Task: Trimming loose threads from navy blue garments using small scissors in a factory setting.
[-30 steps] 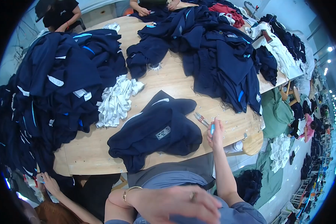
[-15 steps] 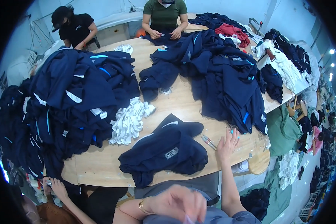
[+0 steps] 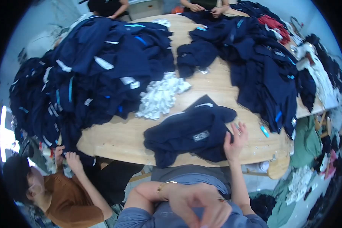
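A navy garment [image 3: 190, 133] with a small pale printed patch lies bunched on the table before me. Beside its right edge is my right hand [image 3: 235, 142], its fingers spread and bent over the tabletop. A small metallic bit shows at those fingertips, too little to make out. To the right of that hand lies a small turquoise object [image 3: 264, 131]. My left hand [image 3: 199, 205], below the bracelet, is raised near my chest, fingers curled together and blurred. A pale bit shows under its fingertips at the lower edge, too unclear to name.
Navy garment piles stand at left [image 3: 110, 64] and right [image 3: 266, 72], with white fabric pieces [image 3: 161, 97] between. A co-worker in brown [image 3: 74, 201] sits at my left; two others work across the wooden table [image 3: 114, 146]. A stool [image 3: 275, 167] stands at the right edge.
The whole view has shifted, with things now lower right to higher up. My right hand has moved left toward the garment, uncovering the turquoise object. The snips seen beside the garment are no longer visible.
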Available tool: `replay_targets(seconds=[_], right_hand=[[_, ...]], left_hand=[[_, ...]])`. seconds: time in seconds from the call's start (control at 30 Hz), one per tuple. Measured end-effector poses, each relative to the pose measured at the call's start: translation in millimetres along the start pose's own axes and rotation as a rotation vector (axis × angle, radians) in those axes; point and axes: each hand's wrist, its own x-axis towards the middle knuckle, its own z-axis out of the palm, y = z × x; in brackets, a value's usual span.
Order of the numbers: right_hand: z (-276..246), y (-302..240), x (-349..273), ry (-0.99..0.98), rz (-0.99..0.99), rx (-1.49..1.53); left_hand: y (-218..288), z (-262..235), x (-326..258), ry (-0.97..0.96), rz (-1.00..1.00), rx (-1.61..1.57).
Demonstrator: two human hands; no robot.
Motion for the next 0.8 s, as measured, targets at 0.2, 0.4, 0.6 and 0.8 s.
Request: replay_targets(seconds=[0.2,0.4,0.6,0.8], right_hand=[[26.2,31.8,-10.6,-0.030,0.210,0.075],[19.6,65.0,-13.3,-0.149,0.290,0.093],[15.7,72.8,-3.8,-0.207,0.237,-0.111],[19.0,94.8,3.0,-0.311,0.363,0.030]], left_hand=[[0.8,13.5,21.4,0.125,0.227,-0.027],[-0.3,14.6,18.5,0.106,0.063,0.003],[-0.4,18.1,17.2,0.059,0.169,-0.024],[-0.3,32.2,2.5,0.147,-0.228,0.031]])
